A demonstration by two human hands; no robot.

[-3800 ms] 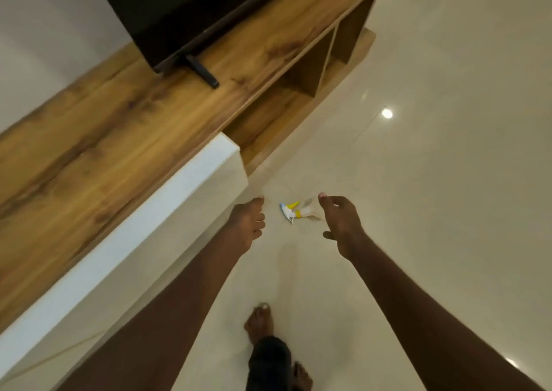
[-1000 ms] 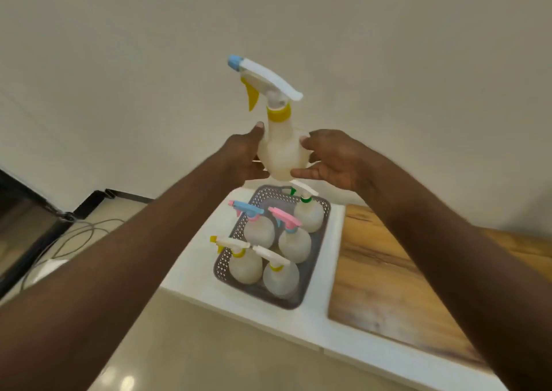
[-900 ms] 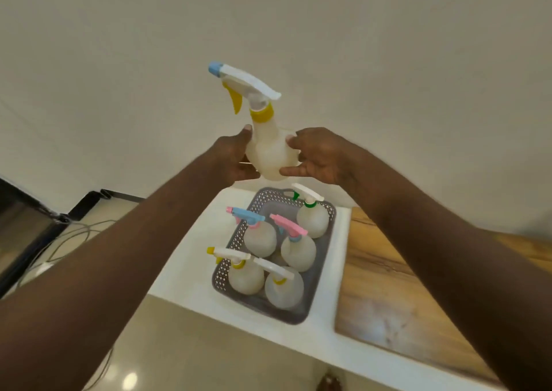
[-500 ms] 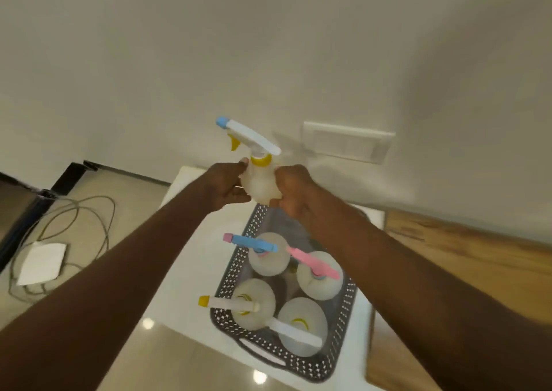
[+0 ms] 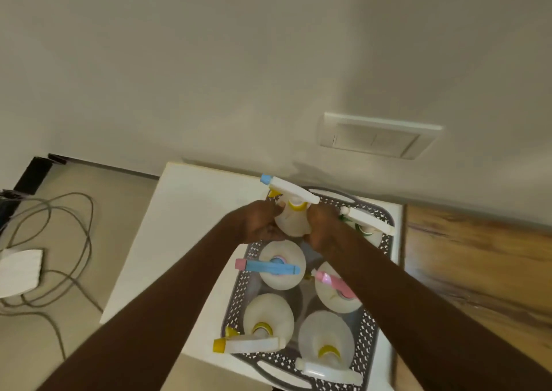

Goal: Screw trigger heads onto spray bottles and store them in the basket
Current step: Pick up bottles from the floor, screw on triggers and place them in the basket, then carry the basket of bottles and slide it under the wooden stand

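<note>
A translucent white spray bottle (image 5: 291, 221) with a yellow collar and a white trigger head tipped in blue is held between both hands at the far left corner of the grey perforated basket (image 5: 239, 295). My left hand (image 5: 254, 221) grips its left side and my right hand (image 5: 324, 226) grips its right side. Several capped bottles stand in the basket: one with a blue head (image 5: 280, 266), one with a pink head (image 5: 336, 289), two with yellow collars (image 5: 265, 322) near the front, and one with a green collar (image 5: 366, 226) at the far right.
The basket sits on a white cabinet top (image 5: 179, 232) against the wall. A wooden counter (image 5: 478, 265) adjoins on the right. A wall plate (image 5: 376, 136) is above. Grey cables (image 5: 59, 241) and a white adapter (image 5: 19, 271) lie on the floor to the left.
Both hands have lowered the bottle from chest height down into the basket's far left corner. My view has tilted downward over the basket.
</note>
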